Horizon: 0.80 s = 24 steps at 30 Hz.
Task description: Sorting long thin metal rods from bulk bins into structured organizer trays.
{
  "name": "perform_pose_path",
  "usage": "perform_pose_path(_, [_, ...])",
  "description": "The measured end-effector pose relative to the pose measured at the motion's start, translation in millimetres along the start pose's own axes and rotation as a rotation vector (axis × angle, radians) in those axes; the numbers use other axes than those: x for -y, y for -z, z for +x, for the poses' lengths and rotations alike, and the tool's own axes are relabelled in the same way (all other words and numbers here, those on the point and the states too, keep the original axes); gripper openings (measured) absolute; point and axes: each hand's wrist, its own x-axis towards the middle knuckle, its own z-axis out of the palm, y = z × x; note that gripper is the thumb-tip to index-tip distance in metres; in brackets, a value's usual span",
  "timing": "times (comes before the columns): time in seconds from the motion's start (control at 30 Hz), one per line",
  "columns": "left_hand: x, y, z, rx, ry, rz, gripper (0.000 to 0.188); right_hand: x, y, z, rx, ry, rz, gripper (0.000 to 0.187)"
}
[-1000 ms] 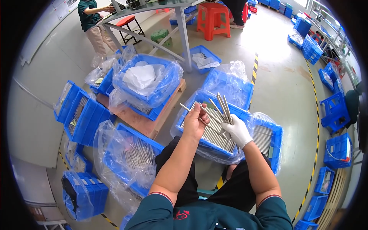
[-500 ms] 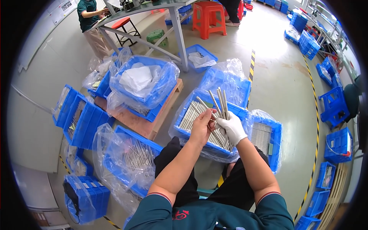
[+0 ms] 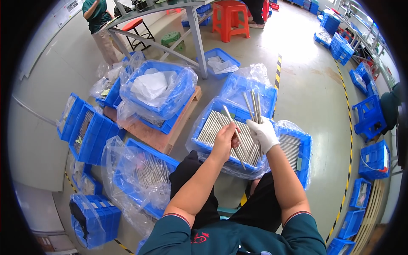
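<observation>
Two slim metal rods (image 3: 227, 113) are gripped in my bare left hand (image 3: 225, 138), crossing each other at a slant. My right hand (image 3: 264, 134), in a white glove, is closed around a small bundle of similar metal rods (image 3: 256, 104) that stick up past the fingers. Both hands are over a blue crate (image 3: 199, 143) lined with clear plastic, apart from each other. Rows of metal rods (image 3: 211, 127) lie side by side in that crate, partly hidden by my hands.
Right of it stands another crate of rods (image 3: 290, 149). At my left a plastic-lined crate (image 3: 127, 180) holds loose rods. Farther off, a stacked blue crate (image 3: 178, 70) rests on a wooden pallet (image 3: 138, 135). A workbench leg (image 3: 196, 40) rises behind, and a person (image 3: 100, 21) stands beside the bench.
My hands have drawn apart. The left has kept two rods and the right holds the bundle, now slightly farther right. The person at the bench has raised an arm.
</observation>
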Motion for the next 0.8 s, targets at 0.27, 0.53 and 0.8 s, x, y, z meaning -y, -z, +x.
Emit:
perform_pose_path(0.27, [9.4,-13.8,-6.0,0.18,0.349,-0.036,0.033,-1.5,4.0,-1.3,0.08,-0.163,0.249,0.022])
perform_pose_path(0.53, [-0.4,-21.4,-23.8,0.372,0.547,0.075,0.032,-2.5,71.5,54.0,-0.296,-0.001,0.502,0.027])
perform_pose_path(0.8, [-2.4,0.2,-0.6,0.348,0.389,-0.242,0.038,9.8,31.1,4.1,0.073,-0.178,0.27,0.025])
